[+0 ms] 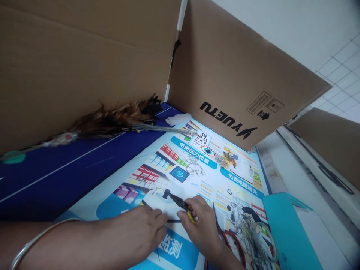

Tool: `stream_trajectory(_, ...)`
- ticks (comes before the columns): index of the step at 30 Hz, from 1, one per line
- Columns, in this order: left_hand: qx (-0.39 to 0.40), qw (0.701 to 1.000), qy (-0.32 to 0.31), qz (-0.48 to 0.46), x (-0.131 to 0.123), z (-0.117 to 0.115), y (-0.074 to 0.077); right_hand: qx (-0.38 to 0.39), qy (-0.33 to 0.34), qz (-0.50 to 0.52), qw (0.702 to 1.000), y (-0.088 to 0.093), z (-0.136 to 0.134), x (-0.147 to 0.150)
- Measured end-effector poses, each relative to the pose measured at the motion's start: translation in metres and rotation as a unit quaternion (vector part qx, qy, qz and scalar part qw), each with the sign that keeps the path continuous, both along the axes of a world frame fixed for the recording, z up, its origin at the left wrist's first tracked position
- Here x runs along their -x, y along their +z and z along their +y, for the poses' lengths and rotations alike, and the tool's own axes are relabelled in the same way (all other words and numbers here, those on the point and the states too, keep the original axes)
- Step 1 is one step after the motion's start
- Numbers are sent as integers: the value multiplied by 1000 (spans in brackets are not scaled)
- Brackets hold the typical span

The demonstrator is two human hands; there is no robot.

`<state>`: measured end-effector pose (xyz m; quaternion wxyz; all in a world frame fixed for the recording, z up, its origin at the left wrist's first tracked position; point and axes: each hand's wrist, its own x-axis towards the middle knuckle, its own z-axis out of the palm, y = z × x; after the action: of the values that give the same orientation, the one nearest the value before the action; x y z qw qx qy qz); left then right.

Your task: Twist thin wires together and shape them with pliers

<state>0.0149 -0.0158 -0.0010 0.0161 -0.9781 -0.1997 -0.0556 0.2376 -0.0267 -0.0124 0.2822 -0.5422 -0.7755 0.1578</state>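
- Right hand [204,225] grips yellow-handled pliers [180,203], whose nose points up-left over the poster [197,176].
- Left hand [140,232], fingers curled, rests just left of the pliers' tip, pinching thin wire [156,191].
- Feather duster [112,122] lies well beyond; red-handled tool [234,243] and wire pieces [253,228] lie right.

A feather duster [112,122] lies against the cardboard wall [70,67].
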Motion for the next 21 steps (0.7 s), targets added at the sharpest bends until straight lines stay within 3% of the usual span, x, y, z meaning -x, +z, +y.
stream_trajectory(15, -11, 1000, 24, -3, -4, -1, 7, -7, -3, 5, 1000, -4, 1, -1)
stream_trajectory(21, 65, 997, 44, -5, -7, 1, 1, -2, -2, -1, 1000, -3, 1, -1)
